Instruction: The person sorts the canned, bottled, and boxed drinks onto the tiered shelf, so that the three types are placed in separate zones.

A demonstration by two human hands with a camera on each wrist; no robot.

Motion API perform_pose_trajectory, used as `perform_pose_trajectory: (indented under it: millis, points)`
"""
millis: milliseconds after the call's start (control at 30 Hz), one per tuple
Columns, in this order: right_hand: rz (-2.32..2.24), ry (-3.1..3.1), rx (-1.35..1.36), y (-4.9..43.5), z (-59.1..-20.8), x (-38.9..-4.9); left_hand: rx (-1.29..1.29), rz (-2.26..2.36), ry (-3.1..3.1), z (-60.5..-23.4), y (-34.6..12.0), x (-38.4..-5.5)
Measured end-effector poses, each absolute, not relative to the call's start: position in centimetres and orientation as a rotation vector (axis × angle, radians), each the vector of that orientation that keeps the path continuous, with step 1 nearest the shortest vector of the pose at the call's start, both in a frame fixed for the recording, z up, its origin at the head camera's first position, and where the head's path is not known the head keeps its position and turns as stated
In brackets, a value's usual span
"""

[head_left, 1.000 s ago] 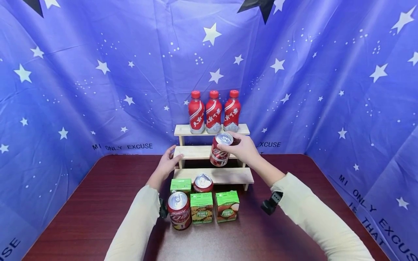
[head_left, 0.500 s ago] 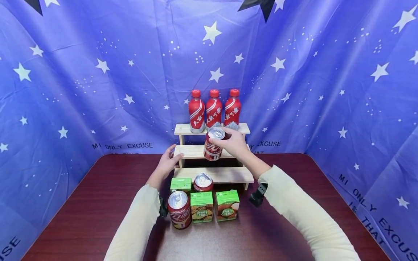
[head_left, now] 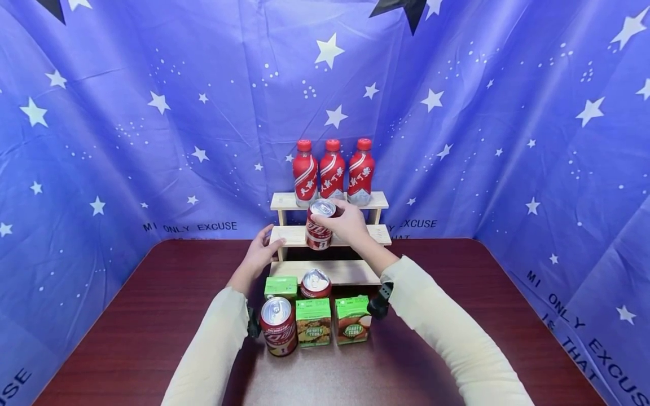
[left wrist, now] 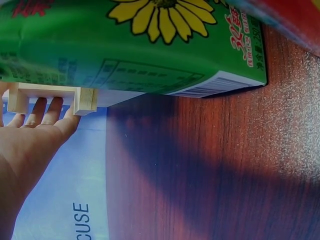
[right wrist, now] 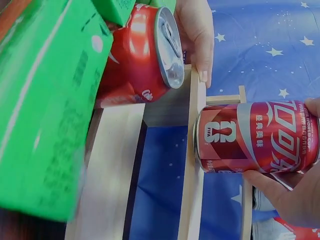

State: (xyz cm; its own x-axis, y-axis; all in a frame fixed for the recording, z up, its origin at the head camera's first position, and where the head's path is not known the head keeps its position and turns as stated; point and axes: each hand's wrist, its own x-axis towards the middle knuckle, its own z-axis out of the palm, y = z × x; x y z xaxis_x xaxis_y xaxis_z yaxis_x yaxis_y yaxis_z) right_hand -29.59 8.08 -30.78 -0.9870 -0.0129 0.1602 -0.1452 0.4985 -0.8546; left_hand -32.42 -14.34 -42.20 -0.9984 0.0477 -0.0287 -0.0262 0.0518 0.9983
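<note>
My right hand (head_left: 347, 223) grips a red soda can (head_left: 319, 232) round its upper part, upright over the middle board of a stepped wooden display shelf (head_left: 363, 232). In the right wrist view the can's (right wrist: 255, 136) base is right at that board's edge. My left hand (head_left: 260, 252) holds the left end of the same board, thumb on top. The left wrist view shows that hand's fingers (left wrist: 52, 112) reaching past the wooden end piece (left wrist: 85, 101). Three red soda bottles (head_left: 332, 175) stand in a row on the top board.
Before the shelf, on the dark wooden table (head_left: 152, 316), stand another soda can (head_left: 279, 327), one more can (head_left: 316, 283) behind it, and three green drink cartons, the rightmost carton (head_left: 353, 320) near my right wrist. A blue star-patterned cloth (head_left: 228, 113) hangs behind and on both sides.
My right hand has carried the can leftward along the middle board, from right of its centre to left of it. My left hand has stayed in place.
</note>
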Motion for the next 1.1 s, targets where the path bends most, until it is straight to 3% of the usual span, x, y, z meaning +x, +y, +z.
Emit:
perform_pose_trajectory:
  millis: [467, 1100]
  points:
    - [1.559, -2.542, 0.078, 6.4, -31.2, -30.7, 0.005, 2.122, 2.190, -40.6, -14.1, -31.3]
    - [1.416, -2.619, 0.361, 6.6, -32.6, -30.8, -0.003, 2.104, 2.236, -42.1, -14.3, -32.5]
